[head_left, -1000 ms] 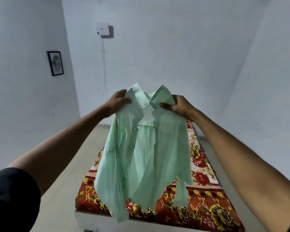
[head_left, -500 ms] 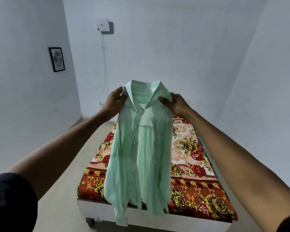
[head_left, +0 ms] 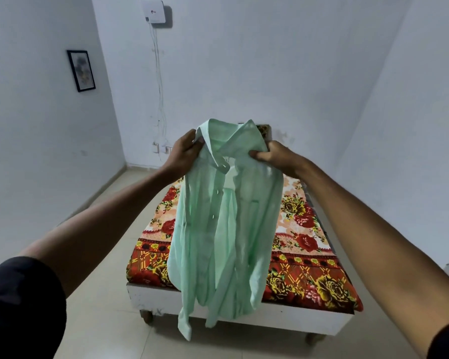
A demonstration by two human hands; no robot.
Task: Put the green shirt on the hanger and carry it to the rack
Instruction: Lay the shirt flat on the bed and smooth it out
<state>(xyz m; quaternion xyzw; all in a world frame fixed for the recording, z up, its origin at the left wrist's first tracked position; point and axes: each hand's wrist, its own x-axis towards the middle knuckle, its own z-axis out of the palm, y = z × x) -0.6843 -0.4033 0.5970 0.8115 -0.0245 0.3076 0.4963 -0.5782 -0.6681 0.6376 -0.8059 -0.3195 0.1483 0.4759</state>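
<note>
A pale green button shirt (head_left: 223, 229) hangs in the air in front of me, above the near end of a bed. My left hand (head_left: 183, 154) grips the shirt at the left side of its collar. My right hand (head_left: 272, 156) grips it at the right side of the collar, fingers curled round the cloth. The shirt's front is unbuttoned and its tails and a sleeve dangle below the bed's edge. Neither a hanger nor a rack shows in the view.
A low white bed (head_left: 296, 317) with a red floral cover (head_left: 303, 255) stands straight ahead on a pale tiled floor (head_left: 106, 320). White walls close in on both sides. A framed picture (head_left: 81, 70) and a wall box (head_left: 154, 11) with cables hang on the walls.
The view has pulled back from the bed, showing its near edge and legs. The shirt hangs narrower and lower, and both hands have bunched the collar closer together.
</note>
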